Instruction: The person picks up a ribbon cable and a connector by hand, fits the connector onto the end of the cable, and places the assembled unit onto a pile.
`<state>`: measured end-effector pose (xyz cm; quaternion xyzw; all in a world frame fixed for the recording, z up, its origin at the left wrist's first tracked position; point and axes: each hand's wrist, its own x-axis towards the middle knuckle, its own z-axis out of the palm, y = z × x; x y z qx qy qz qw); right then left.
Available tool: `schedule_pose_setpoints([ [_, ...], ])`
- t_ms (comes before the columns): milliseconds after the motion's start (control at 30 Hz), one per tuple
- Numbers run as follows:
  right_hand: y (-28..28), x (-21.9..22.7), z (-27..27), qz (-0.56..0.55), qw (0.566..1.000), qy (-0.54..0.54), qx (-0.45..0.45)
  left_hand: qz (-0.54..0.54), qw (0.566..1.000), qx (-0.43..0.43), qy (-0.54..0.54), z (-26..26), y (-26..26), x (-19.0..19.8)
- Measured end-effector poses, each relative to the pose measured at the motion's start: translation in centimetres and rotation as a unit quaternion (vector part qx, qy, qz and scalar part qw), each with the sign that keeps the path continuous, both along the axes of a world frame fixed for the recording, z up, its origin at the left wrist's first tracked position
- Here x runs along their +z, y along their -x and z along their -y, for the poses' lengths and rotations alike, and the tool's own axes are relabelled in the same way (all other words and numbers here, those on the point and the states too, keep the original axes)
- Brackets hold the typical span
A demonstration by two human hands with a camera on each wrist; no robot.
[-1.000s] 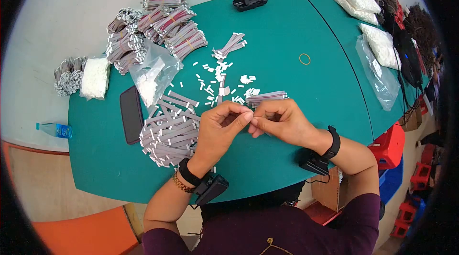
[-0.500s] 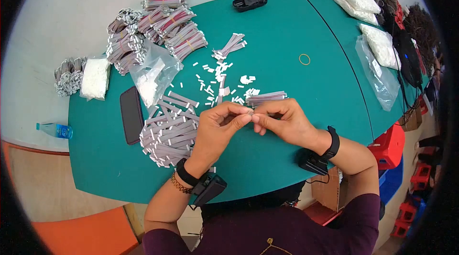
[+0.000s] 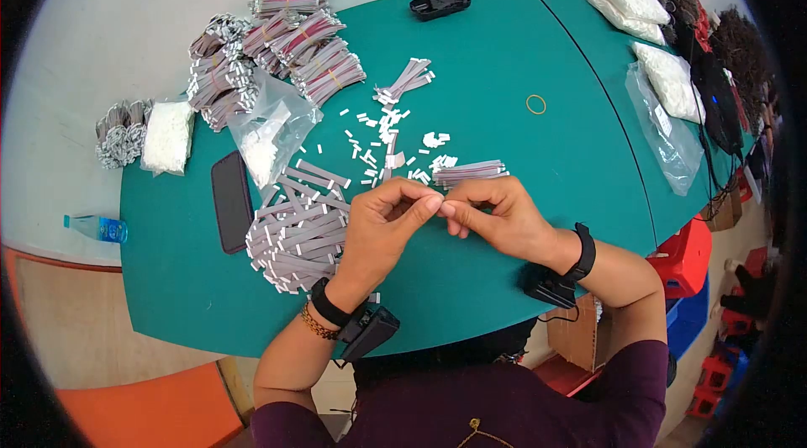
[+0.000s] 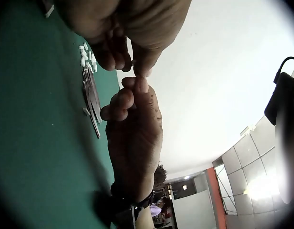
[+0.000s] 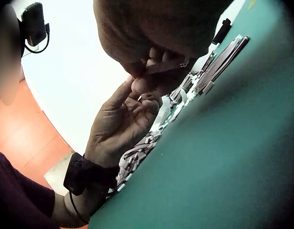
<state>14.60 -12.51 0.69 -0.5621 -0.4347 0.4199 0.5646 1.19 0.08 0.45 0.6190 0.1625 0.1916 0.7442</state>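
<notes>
Both hands meet fingertip to fingertip above the near part of the table. My left hand (image 3: 382, 225) pinches a small white piece (image 4: 133, 62) between thumb and forefinger, mostly covered by the fingertips. A short grey flat cable (image 5: 167, 66) runs across the curled fingers of my right hand (image 3: 503, 214), its tip pinched at the thumb and hidden from the head view. Just beyond the hands lies a stack of flat cables (image 3: 471, 171). Loose white pieces (image 3: 388, 124) are scattered to its left. Beside the left wrist spreads a heap of white-ended flat cables (image 3: 294, 238).
Banded cable bundles (image 3: 286, 44) pile up at the far left, near an opened plastic bag (image 3: 273, 124). A dark phone (image 3: 231, 202) lies left of the heap. Farther off are a black case (image 3: 440, 3), a rubber band (image 3: 535, 103) and white packets (image 3: 668, 81).
The hands stay together at nearly the same spot, with only slight shifts of the fingertips. Nothing on the table has moved noticeably.
</notes>
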Motion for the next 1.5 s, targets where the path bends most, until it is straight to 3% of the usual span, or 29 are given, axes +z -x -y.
schedule_pose_setpoints([
  [400, -0.5, 0.2, 0.1, -0.08, 0.997, 0.018, 0.001, 0.008, 0.998, -0.013, 0.055, -1.1, 0.2, -0.3],
  [767, -0.8, 0.5, 0.1, -0.071, 0.997, 0.023, 0.011, 0.006, 0.991, -0.033, 0.129, -1.1, 0.3, -0.2],
  [1167, -1.0, 0.4, 0.2, -0.07, 0.997, 0.024, 0.019, -0.027, 0.994, -0.056, 0.086, -1.1, 0.3, 0.1],
  [1500, -1.0, 0.3, 0.1, -0.067, 0.997, 0.031, 0.017, -0.018, 0.992, -0.038, 0.12, -1.0, 0.2, 0.2],
])
